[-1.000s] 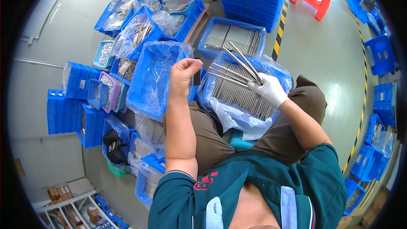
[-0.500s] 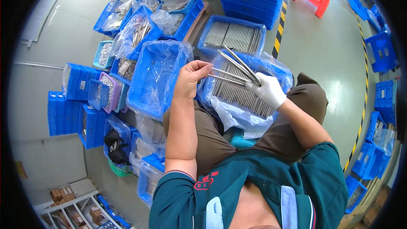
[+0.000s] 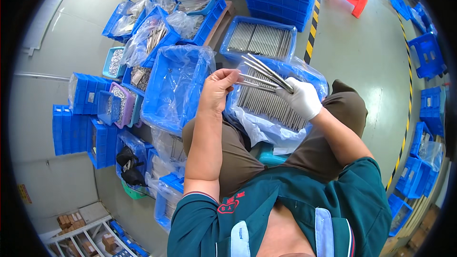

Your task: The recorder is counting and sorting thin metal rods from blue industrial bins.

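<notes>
Your gloved right hand (image 3: 303, 100) clamps a fanned bunch of metal rods (image 3: 270, 74) above a plastic-lined blue bin (image 3: 315, 79) holding rows of similar rods (image 3: 273, 110). Your bare left hand (image 3: 219, 86) pinches some of the bunch's tips. Beyond, a blue tray (image 3: 293, 43) holds more rods (image 3: 259, 39); at left, a blue crate (image 3: 161, 120) contains clear plastic lining (image 3: 205, 62).

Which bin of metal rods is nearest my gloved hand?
The blue bin beneath your right hand, with white sheeting draped over its near edge; the similar rod-filled bin just beyond lies farther away.
</notes>
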`<act>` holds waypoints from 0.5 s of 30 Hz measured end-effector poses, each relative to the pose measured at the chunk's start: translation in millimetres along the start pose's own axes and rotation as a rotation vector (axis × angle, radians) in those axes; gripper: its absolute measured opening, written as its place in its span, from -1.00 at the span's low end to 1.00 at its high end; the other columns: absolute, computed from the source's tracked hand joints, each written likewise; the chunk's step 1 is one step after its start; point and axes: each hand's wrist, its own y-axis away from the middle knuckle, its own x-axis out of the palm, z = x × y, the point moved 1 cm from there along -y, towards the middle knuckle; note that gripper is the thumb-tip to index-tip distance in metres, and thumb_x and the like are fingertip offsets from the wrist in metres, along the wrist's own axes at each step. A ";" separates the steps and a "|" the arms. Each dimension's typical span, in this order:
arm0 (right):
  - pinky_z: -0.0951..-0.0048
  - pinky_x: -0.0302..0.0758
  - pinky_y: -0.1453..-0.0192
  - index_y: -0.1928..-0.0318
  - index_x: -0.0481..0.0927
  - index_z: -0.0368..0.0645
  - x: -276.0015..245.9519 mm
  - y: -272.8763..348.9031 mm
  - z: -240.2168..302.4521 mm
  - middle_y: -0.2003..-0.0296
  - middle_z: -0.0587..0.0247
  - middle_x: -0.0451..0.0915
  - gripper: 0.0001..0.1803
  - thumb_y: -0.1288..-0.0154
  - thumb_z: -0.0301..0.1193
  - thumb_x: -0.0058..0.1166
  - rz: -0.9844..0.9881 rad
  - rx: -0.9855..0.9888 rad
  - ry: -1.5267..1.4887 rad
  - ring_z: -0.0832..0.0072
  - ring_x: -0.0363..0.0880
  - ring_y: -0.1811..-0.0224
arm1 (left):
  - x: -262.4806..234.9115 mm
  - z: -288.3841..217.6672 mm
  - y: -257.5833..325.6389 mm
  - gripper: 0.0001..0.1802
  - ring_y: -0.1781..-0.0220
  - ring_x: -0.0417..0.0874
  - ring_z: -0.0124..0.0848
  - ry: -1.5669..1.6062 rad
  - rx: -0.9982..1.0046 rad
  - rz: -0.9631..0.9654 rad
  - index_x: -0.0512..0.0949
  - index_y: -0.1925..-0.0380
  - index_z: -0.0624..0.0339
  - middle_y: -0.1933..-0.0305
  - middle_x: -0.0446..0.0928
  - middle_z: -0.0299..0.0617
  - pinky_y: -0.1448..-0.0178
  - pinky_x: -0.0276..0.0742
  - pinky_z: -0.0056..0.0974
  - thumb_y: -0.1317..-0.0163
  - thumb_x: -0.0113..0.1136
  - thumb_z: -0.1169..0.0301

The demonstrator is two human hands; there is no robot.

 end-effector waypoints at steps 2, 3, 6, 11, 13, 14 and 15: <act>0.26 0.41 0.48 0.43 0.47 -0.15 -1.2 -0.4 2.1 0.64 0.04 0.46 -0.75 -0.14 -0.24 0.17 -0.007 -0.023 0.016 0.11 0.51 0.54 | 3.6 3.5 1.5 -0.90 0.46 0.47 -0.69 -0.102 0.004 0.022 0.61 0.44 0.09 0.46 0.62 -0.36 0.35 0.18 -0.54 -0.07 0.32 0.35; 0.25 0.41 0.48 0.43 0.47 -0.15 -1.7 -0.7 3.5 0.65 0.04 0.46 -0.75 -0.14 -0.24 0.17 -0.014 -0.033 0.046 0.11 0.52 0.54 | 5.3 6.0 0.7 -0.90 0.46 0.47 -0.69 -0.103 0.003 0.023 0.61 0.44 0.09 0.46 0.62 -0.36 0.35 0.18 -0.54 -0.07 0.32 0.35; 0.24 0.41 0.48 0.43 0.48 -0.15 -1.1 -0.8 2.0 0.65 0.04 0.46 -0.76 -0.13 -0.25 0.17 -0.018 -0.035 0.066 0.11 0.52 0.54 | 7.1 10.4 -2.4 -0.91 0.46 0.45 -0.71 -0.143 0.006 -0.005 0.61 0.46 0.10 0.48 0.60 -0.38 0.37 0.16 -0.55 -0.06 0.32 0.38; 0.25 0.43 0.44 0.42 0.51 -0.19 -0.9 -2.3 -2.6 0.58 -0.01 0.51 -0.77 -0.14 -0.27 0.15 0.059 0.033 -0.021 0.07 0.52 0.52 | 1.0 -4.4 -1.3 -0.90 0.48 0.44 -0.68 -0.209 0.173 -0.136 0.61 0.45 0.16 0.50 0.59 -0.34 0.37 0.20 -0.54 -0.09 0.29 0.38; 0.35 0.44 0.44 0.35 0.55 -0.21 -0.9 -3.2 -6.9 0.59 0.06 0.51 -0.76 -0.16 -0.27 0.14 0.164 0.163 -0.099 0.24 0.53 0.57 | -11.0 -16.5 -3.4 -0.86 0.48 0.45 -0.66 -0.170 0.181 -0.192 0.61 0.42 0.18 0.47 0.60 -0.30 0.36 0.25 -0.54 -0.11 0.28 0.35; 0.48 0.41 0.43 0.25 0.57 -0.23 -2.3 -2.6 -6.5 0.61 0.25 0.49 -0.73 -0.20 -0.26 0.12 0.340 0.411 -0.315 0.53 0.46 0.58 | -13.9 -19.1 -4.7 -0.86 0.48 0.45 -0.66 -0.156 0.194 -0.204 0.61 0.41 0.18 0.45 0.60 -0.30 0.35 0.25 -0.54 -0.12 0.27 0.35; 0.52 0.39 0.43 0.23 0.57 -0.23 -0.1 -1.3 -5.3 0.60 0.32 0.47 -0.72 -0.22 -0.25 0.12 0.410 0.441 -0.406 0.62 0.41 0.56 | -14.8 -15.5 -7.1 -0.85 0.47 0.44 -0.66 -0.150 0.184 -0.137 0.61 0.39 0.18 0.43 0.61 -0.30 0.35 0.25 -0.55 -0.12 0.27 0.34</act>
